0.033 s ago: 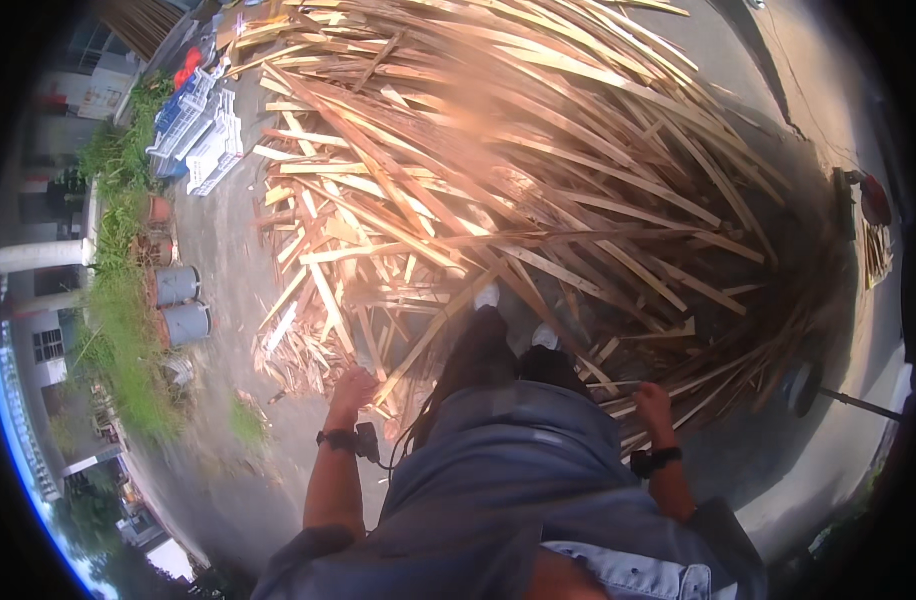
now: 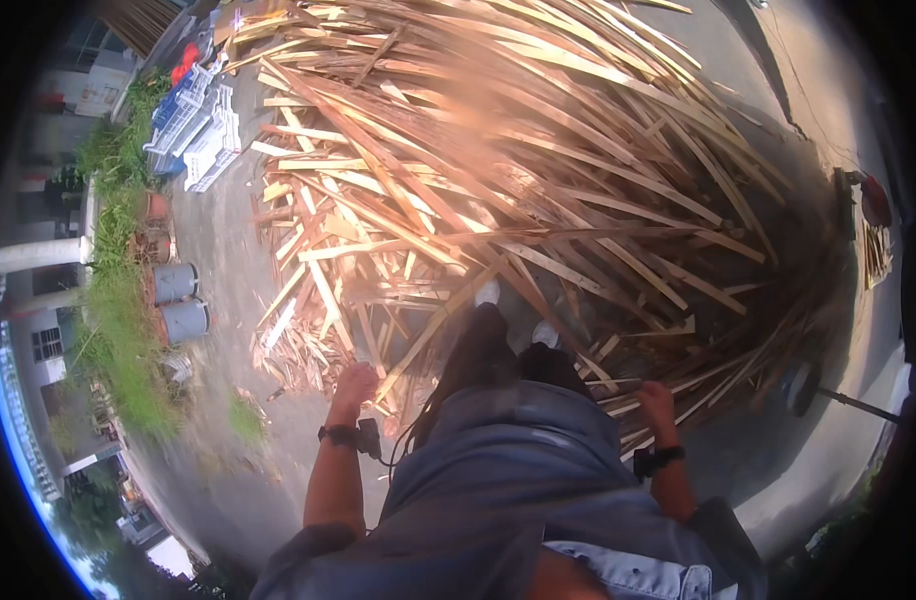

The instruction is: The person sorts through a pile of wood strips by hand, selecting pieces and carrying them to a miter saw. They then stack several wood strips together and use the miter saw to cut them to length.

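Hands, left hand (image 2: 355,384) and right hand (image 2: 656,402), hang half-curled, too indistinct for me to tell whether they hold anything; wooden strips (image 2: 498,160) sprawl heaped before the white shoes (image 2: 487,293), grey buckets (image 2: 184,322) at left.

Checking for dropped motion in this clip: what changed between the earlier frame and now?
Nothing visibly moved, and nothing was visibly taken hold of or let go. Left grip, right grip, pile of wooden strips and white plastic crate stayed as they were.
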`<state>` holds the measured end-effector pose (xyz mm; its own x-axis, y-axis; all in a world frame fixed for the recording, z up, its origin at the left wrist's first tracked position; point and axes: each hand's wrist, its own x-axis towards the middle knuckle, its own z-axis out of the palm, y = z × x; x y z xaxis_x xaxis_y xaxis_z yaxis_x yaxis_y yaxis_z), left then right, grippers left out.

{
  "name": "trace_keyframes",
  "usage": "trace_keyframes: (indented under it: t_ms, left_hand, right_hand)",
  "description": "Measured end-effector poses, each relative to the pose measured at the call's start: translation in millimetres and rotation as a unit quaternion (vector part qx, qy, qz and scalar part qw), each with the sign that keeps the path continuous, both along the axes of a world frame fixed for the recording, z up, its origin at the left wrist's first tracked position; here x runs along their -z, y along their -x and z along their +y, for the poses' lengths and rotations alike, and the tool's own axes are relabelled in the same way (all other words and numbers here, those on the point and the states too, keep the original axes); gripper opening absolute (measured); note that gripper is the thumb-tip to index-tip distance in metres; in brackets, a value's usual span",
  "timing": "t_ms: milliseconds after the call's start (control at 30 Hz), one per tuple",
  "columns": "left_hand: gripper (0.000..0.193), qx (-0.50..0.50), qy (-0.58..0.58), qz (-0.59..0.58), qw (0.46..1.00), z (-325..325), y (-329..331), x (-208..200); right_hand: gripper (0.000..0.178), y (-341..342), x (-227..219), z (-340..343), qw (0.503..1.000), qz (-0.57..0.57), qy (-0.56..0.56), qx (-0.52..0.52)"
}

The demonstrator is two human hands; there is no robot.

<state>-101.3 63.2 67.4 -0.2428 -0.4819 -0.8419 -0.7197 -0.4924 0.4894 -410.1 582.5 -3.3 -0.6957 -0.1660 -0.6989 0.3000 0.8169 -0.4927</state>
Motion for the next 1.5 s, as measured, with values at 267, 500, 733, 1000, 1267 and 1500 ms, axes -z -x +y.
trace_keyframes:
  t_ms: [267, 500, 733, 1000, 1267, 1500]
  left_hand:
    - [0.039, 0.057, -0.008, 0.068, 0.996, -62, 67, -1]
    - [0.040, -0.028, 0.030, -0.083, 0.996, -132, -60, -51]
    - [0.035, -0.226, 0.076, -0.188, 0.953, -133, -194, -137]
    - [0.034, -0.250, 0.062, -0.193, 0.947, -142, -165, -64]
    - [0.063, -0.130, -0.063, 0.064, 0.987, -128, 76, 243]
    - [0.049, 0.144, 0.182, 0.174, 0.957, -126, 162, 402]
  right_hand:
    - [0.026, 27, 9, 8, 0.996, 0.016, 0.068, 0.052]
    - [0.030, 54, 58, -127, 0.997, -0.053, -0.028, -0.050]
    - [0.030, 95, 107, -331, 0.981, -0.081, 0.063, -0.167]
    - [0.036, 119, 161, -476, 0.939, -0.054, 0.003, -0.338]
    - [0.049, 91, 278, -520, 0.867, 0.000, 0.042, -0.496]
    - [0.077, 47, 286, -578, 0.837, -0.021, 0.007, -0.546]
